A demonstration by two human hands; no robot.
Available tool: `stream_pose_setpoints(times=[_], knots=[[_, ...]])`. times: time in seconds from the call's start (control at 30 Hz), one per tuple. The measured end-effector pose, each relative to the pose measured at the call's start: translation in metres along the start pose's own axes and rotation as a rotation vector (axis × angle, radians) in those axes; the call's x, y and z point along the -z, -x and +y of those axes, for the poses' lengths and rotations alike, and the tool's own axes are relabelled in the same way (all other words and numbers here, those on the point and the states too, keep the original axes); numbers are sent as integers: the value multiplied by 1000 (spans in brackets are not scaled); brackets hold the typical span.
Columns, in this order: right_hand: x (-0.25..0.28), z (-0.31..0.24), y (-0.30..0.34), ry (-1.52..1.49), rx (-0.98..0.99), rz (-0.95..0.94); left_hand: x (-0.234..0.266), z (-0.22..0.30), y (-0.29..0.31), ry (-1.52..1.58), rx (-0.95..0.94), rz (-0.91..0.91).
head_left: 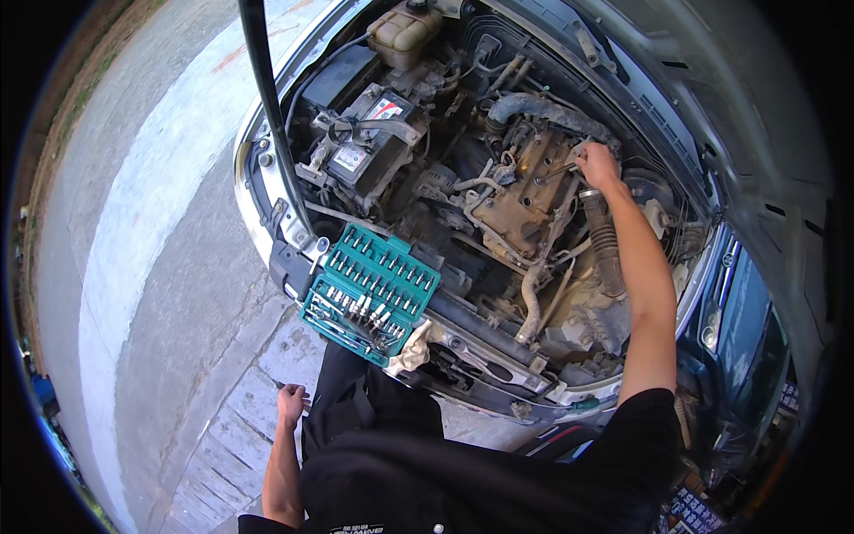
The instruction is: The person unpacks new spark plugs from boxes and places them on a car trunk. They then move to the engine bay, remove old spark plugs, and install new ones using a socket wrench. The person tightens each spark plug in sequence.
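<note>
A slim bar (558, 173) lies over the brownish engine cover (509, 214), toward the rear edge of the engine bay; the right hand (598, 165) has its fingers bent around the bar's near end. Beside that forearm, a dark corrugated hose (603, 240) runs along the bay's right part. Toward the left edge sits a battery (369, 142) with a strap across its top, and at the far left corner a yellowed plastic tank (405, 36). On the front edge, near its left corner, rests an open green tool case (431, 283) filled with sockets and bits, a pale cloth (412, 349) touching its side. The left hand (292, 405) hangs outside the bay, above the pavement (191, 294), fingers loosely curled; whether it grips anything cannot be told.
</note>
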State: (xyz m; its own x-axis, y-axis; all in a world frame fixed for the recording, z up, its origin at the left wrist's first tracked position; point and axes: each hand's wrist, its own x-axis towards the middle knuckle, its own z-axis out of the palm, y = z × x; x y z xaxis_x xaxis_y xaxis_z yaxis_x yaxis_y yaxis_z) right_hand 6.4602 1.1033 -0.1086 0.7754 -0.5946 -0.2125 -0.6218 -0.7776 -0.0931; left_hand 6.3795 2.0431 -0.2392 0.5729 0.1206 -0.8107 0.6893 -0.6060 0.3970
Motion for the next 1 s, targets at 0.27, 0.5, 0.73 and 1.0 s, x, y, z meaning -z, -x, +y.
stream_pose_setpoints(times=[0.27,0.5,0.73,1.0], knots=[[-50,-17,-11,18,-187,-74,7,32,22,19,-81,45],[-56,-1,-41,-4,-75,-243,10,32,20,-59,-79,29],[-50,-4,-46,59,-75,-249,7,35,27,-116,-39,75],[-42,-14,-42,160,-105,-289,-6,48,29,-64,-71,58]])
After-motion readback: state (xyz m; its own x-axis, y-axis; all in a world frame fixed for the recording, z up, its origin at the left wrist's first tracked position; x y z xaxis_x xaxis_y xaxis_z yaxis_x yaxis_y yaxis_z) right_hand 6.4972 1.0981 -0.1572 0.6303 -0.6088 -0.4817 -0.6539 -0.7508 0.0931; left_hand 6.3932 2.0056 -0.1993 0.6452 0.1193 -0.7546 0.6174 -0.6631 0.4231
